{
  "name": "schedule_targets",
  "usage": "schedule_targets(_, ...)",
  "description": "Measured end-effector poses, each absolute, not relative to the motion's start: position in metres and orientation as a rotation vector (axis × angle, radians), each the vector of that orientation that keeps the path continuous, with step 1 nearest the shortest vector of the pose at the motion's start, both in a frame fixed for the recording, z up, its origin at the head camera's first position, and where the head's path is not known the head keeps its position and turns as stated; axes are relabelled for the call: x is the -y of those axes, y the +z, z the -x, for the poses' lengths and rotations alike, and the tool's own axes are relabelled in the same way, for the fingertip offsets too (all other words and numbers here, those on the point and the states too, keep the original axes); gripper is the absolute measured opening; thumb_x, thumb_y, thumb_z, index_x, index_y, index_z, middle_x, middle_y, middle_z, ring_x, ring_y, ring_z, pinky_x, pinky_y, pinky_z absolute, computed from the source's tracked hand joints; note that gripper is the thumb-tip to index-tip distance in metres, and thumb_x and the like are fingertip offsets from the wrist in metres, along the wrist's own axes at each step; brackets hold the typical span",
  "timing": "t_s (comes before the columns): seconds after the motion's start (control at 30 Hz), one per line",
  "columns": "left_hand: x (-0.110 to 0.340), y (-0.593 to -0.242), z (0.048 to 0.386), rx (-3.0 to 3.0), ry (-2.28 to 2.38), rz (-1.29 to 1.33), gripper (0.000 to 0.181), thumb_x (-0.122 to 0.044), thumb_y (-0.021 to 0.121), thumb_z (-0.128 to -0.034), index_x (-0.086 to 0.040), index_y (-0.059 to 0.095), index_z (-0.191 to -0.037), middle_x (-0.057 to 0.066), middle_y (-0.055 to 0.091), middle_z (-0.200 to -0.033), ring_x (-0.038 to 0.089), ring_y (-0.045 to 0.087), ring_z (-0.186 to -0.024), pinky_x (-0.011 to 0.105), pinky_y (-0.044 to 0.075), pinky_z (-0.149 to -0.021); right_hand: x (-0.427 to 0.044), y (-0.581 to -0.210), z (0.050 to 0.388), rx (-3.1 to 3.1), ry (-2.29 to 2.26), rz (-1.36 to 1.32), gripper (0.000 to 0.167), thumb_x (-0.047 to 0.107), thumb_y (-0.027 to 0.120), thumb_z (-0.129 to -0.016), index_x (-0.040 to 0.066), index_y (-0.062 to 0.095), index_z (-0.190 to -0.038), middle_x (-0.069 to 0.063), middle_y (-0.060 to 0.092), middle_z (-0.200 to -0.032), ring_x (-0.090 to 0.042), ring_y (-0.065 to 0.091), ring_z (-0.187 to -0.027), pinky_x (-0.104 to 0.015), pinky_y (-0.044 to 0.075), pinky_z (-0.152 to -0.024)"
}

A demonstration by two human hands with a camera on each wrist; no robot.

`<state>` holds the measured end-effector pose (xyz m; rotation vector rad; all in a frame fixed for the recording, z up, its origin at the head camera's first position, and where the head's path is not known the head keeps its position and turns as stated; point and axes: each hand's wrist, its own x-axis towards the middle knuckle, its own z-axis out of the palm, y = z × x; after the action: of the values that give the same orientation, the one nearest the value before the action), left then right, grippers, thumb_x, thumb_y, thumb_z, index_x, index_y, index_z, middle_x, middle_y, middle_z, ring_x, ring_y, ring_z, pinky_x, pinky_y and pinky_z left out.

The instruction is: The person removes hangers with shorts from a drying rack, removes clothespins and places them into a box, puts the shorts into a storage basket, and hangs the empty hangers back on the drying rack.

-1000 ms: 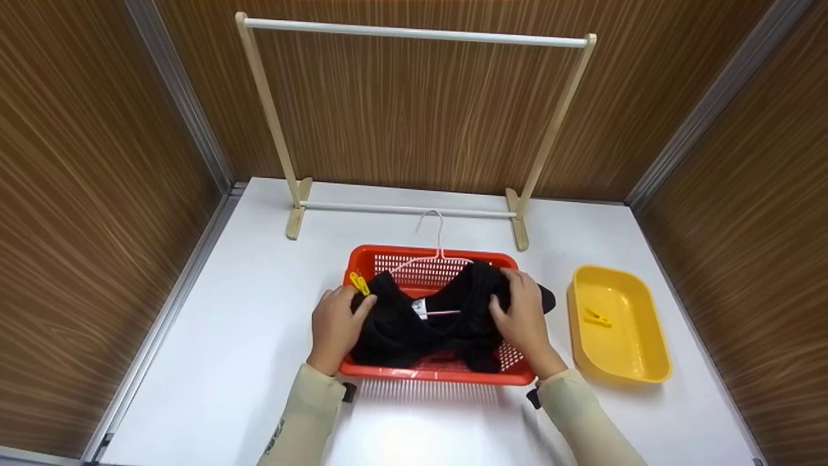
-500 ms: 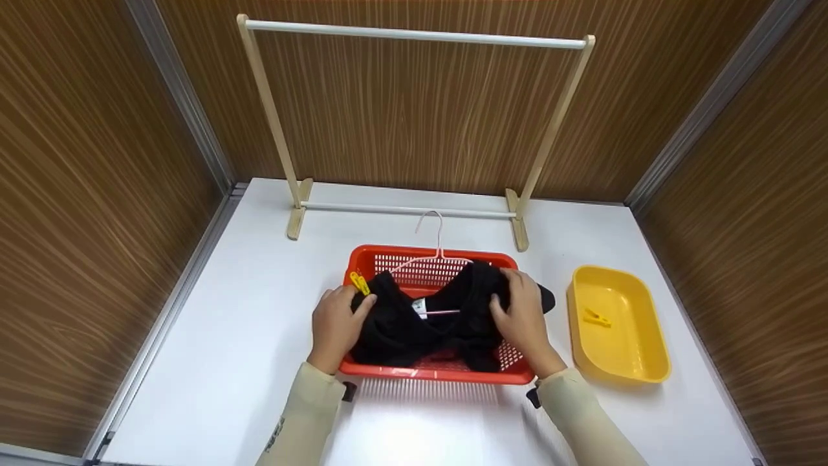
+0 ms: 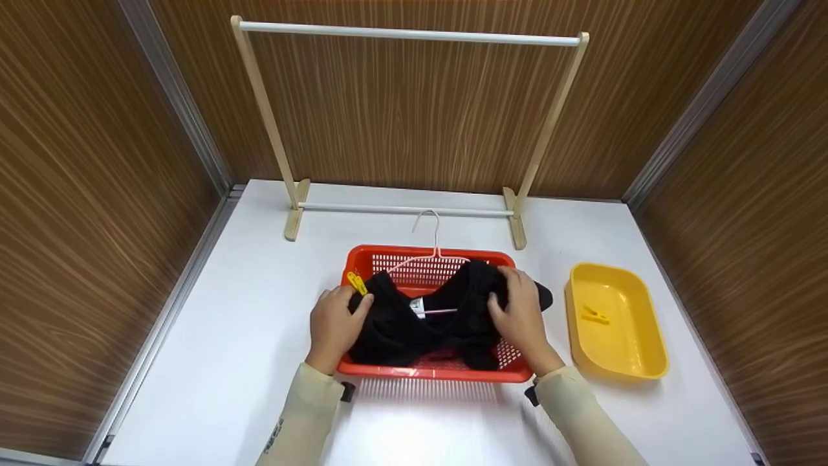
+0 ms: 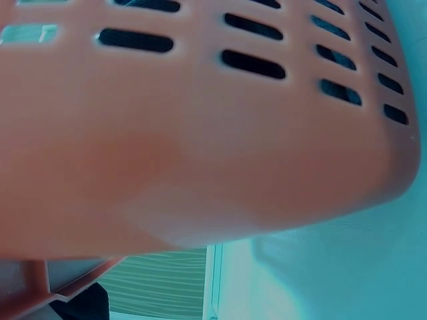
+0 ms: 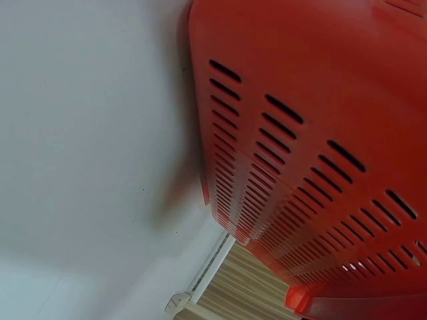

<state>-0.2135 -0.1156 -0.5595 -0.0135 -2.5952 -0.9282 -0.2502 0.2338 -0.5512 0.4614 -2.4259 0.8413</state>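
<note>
A black garment (image 3: 394, 333) with a white label (image 3: 417, 307) at its neck lies on a pale pink hanger (image 3: 437, 233) over the red basket (image 3: 427, 373). My left hand (image 3: 333, 327) grips the garment's left shoulder between thumb and fingers, beside a yellow clothespin (image 3: 356, 283) clipped there. At the other shoulder my right hand (image 3: 521, 317) holds the cloth, thumb on top; a bit of black cloth sticks out past it. Both wrist views show only the basket's slotted wall (image 4: 200, 153), (image 5: 320, 133) up close, with neither hand visible.
Behind the basket stands a wooden rack with a white top rail (image 3: 407, 32) and a low bar (image 3: 401, 208). On the right sits a yellow tray (image 3: 631, 336) holding another yellow clothespin (image 3: 595, 316). Wood-grain panels (image 3: 97, 194) enclose the white table (image 3: 213, 336).
</note>
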Motion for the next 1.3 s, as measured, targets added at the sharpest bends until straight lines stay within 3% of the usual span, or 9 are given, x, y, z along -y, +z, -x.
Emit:
schedule_targets(0.5, 0.1166, -0.5596, 0.2151, 2.551, -0.914, 0.048, 0.031, -0.038, 0.070, -0.0981, -0.006, 0.072, -0.098, 0.009, 0.071, -0.089, 0.027, 0.054, -0.075, 0.040, 0.044, -0.070, -0.2327, -0.5489, 0.2509, 2.406, 0.845, -0.475, 0.052, 0.004, 0.069, -0.086, -0.007, 0.056, -0.135, -0.026, 0.060, -0.130, -0.043, 0.053, -0.124, -0.054, 0.035, -0.110)
schedule_targets(0.87, 0.1160, -0.5604, 0.2147, 2.542, -0.915, 0.051, 0.030, -0.036, 0.070, -0.0980, -0.007, 0.071, -0.093, 0.007, 0.069, -0.085, 0.026, 0.053, -0.073, 0.040, 0.043, -0.069, -0.2327, -0.5499, 0.2488, 2.412, 0.879, -0.435, 0.050, 0.004, 0.067, -0.089, -0.006, 0.056, -0.137, -0.025, 0.054, -0.140, -0.041, 0.048, -0.132, -0.055, 0.034, -0.113)
schedule_targets(1.3, 0.1154, -0.5593, 0.2134, 2.544, -0.933, 0.046, 0.030, -0.038, 0.070, -0.0979, -0.008, 0.068, -0.093, 0.006, 0.067, -0.084, 0.025, 0.051, -0.074, 0.038, 0.042, -0.069, -0.2313, -0.5473, 0.2442, 2.225, 0.829, -0.517, 0.034, -0.005, 0.067, -0.086, -0.004, 0.064, -0.120, -0.022, 0.059, -0.121, -0.038, 0.053, -0.116, -0.050, 0.040, -0.104)
